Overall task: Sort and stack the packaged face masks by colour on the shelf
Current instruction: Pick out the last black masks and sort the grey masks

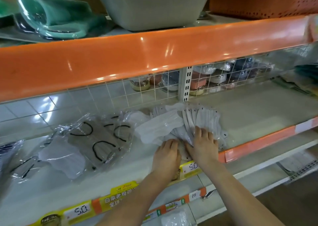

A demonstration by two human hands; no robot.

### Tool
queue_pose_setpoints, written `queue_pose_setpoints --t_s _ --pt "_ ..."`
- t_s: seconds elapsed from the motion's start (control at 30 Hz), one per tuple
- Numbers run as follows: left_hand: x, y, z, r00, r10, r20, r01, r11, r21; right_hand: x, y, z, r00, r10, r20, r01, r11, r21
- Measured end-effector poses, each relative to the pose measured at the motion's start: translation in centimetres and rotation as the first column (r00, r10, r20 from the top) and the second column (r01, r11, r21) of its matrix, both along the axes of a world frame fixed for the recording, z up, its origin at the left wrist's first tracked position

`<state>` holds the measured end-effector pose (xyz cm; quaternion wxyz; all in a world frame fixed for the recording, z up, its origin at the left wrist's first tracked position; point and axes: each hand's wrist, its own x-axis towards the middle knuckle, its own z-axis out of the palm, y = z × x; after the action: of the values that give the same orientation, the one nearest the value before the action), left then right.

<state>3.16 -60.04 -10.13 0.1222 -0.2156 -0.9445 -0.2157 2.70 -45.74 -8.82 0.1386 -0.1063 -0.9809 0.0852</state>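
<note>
- Now both hands, left hand and right hand, press flat, fingers spread, on the white masks.
- Slippery packets could fan out and slide off the shelf.

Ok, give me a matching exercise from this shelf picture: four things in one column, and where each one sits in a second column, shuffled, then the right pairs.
Things:
1. white mask packs
2. grey masks with black ear loops
3. pale plastic tub
4. right hand

Places:
A. on the upper shelf, above the orange rail
B. on the shelf left of the white heap
C. fanned out under both hands
D. spread flat on the white packs, beside the left hand

Pairs: 1-C, 2-B, 3-A, 4-D
</note>
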Motion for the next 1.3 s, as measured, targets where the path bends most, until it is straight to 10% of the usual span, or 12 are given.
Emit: queue_pose_setpoints --t_s 0.33,0.53,0.67,0.8,0.93,1.03,1.2,1.3 --pt "0.3 0.1 0.0 1.0 -0.002 -0.003 0.002 1.0 -0.011 -0.2 0.3 1.9 0.997 0.047 0.064 -0.051 0.997 0.058" --pt "0.4 -0.2 0.5 0.999 -0.026 -0.034 0.028 0.998 0.053 -0.9 1.4 3.0 1.0 -0.006 -0.009 0.002 0.91 -0.415" --pt "0.6 -0.4 1.8 0.988 -0.044 0.145 0.013 0.977 0.211 -0.4 1.3 4.5 0.987 -0.069 -0.147 -0.061 0.678 -0.733" --pt "0.4 0.0 4.4 0.904 -0.098 0.417 -0.127 0.868 0.48 0.3 0.5 6.0 0.971 -0.06 -0.233 -0.216 0.21 -0.954" --pt "-0.9 -0.4 6.0 0.744 -0.14 0.653 -0.418 0.665 0.619 0.4 0.1 5.9 0.978 -0.071 -0.197 -0.209 -0.349 -0.914" --pt "-1.3 -1.3 6.6 0.656 -0.331 0.678 -0.546 0.412 0.73 0.4 -0.2 5.6 0.98 0.003 -0.197 -0.161 -0.562 -0.811" --pt "-1.8 -3.0 7.8 0.662 -0.412 0.626 -0.581 0.244 0.776 0.6 -1.5 4.3 0.977 0.124 -0.175 -0.08 -0.547 -0.834" --pt "-2.2 -3.9 7.2 0.721 -0.262 0.642 -0.562 0.323 0.762 1.0 -2.5 4.0 0.988 0.113 -0.109 -0.066 -0.333 -0.941"
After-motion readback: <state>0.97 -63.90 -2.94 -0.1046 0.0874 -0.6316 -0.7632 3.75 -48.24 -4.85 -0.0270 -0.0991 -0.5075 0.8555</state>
